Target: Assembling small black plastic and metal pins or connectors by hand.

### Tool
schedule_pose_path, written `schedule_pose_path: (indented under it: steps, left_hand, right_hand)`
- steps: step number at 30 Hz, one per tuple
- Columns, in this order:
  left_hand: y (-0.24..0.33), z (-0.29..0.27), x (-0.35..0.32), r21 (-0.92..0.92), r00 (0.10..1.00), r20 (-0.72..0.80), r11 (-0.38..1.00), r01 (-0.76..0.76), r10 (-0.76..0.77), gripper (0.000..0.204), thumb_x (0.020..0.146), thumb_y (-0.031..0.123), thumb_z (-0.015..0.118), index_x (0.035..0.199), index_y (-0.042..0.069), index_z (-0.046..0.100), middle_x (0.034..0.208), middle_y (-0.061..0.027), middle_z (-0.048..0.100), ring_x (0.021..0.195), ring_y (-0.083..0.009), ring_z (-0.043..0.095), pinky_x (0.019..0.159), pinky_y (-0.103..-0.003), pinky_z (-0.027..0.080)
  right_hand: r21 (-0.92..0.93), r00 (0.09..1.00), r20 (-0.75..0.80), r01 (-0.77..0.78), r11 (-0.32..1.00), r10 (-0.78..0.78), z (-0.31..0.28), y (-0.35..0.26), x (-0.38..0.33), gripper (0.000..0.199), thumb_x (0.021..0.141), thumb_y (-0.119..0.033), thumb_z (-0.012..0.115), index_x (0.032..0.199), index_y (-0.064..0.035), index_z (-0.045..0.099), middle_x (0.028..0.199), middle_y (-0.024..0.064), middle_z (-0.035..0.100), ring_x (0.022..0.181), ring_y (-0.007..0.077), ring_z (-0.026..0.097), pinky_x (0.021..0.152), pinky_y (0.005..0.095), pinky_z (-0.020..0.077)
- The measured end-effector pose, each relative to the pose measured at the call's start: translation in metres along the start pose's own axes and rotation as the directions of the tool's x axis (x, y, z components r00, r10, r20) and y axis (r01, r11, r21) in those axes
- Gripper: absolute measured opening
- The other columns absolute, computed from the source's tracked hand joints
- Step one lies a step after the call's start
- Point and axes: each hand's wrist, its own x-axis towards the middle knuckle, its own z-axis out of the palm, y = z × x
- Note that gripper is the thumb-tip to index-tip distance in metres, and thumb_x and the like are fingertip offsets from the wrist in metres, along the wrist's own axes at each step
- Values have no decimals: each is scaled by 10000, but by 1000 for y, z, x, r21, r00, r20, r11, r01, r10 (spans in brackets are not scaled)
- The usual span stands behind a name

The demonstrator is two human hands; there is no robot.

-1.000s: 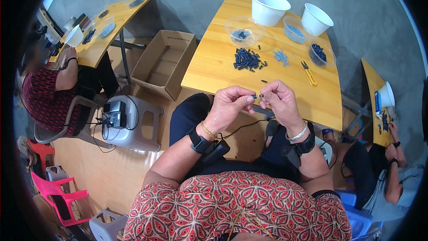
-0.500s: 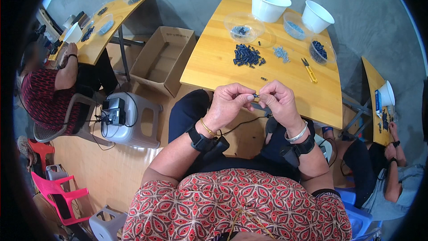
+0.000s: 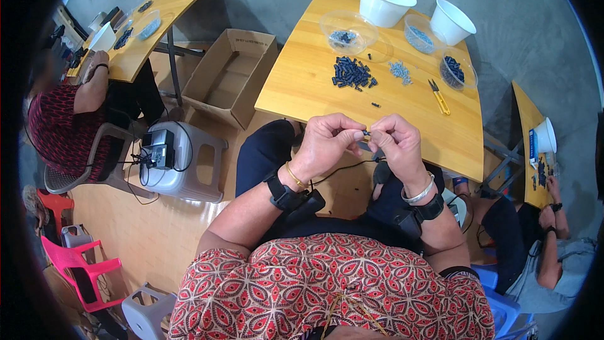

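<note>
Between my fingertips, just off the table's near edge, is a small dark blue piece (image 3: 366, 133), mostly covered by the fingers. My left hand (image 3: 329, 143) pinches it from the left with thumb and forefinger. From the other side my right hand (image 3: 399, 146) is closed on the same piece, its thumb against the forefinger. A heap of dark blue cylindrical pieces (image 3: 353, 73) lies beyond the hands, with a smaller pile of light grey-blue pieces (image 3: 400, 72) to its right. One loose dark piece (image 3: 375, 105) rests nearer to me.
Yellow-handled thread snips (image 3: 440, 98) lie on the wooden table (image 3: 302, 82) at the right. Clear bowls (image 3: 343, 33) and white tubs (image 3: 386, 1) stand farther back. Left of the table is an open cardboard box (image 3: 234, 75). Other people work at tables on both sides.
My hands keep their pinch on the small piece, with only slight finger movement. The whole view has shifted a little.
</note>
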Motion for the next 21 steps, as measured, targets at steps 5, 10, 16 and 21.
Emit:
schedule_pose_path:
  steps: [5,10,16,21]
  left_hand:
    - [-5,1,0,-269,999,35,962,49,-41,84,844,5,573,912,-25,610,789,-94,637,656,-143,620,621,-270,539]
    - [-6,-2,0,-261,999,36,964,43,-35,88,847,17,575,918,-20,609,804,-89,634,672,-139,617,641,-284,551]
    - [-3,0,0,-229,998,40,972,51,-43,89,846,17,577,919,-24,609,822,-92,632,678,-146,624,649,-281,557]
    - [-1,0,1,-199,998,40,978,55,-48,93,842,11,580,921,-28,609,825,-95,632,678,-150,629,645,-278,558]
  right_hand:
    - [341,996,-51,-55,938,77,2,5,-1,59,870,-45,554,822,-27,525,716,8,550,628,77,534,576,205,446]
    - [298,996,-73,-32,954,56,-4,4,0,55,873,-50,552,830,-27,526,733,15,554,629,81,534,580,214,455]
    - [204,999,-38,-24,979,32,-3,1,0,59,868,-40,556,821,-31,521,737,10,550,636,69,521,587,206,446]
    - [161,999,-16,-26,987,29,-2,-3,1,69,869,-39,556,812,-37,516,738,5,547,644,59,507,594,199,435]
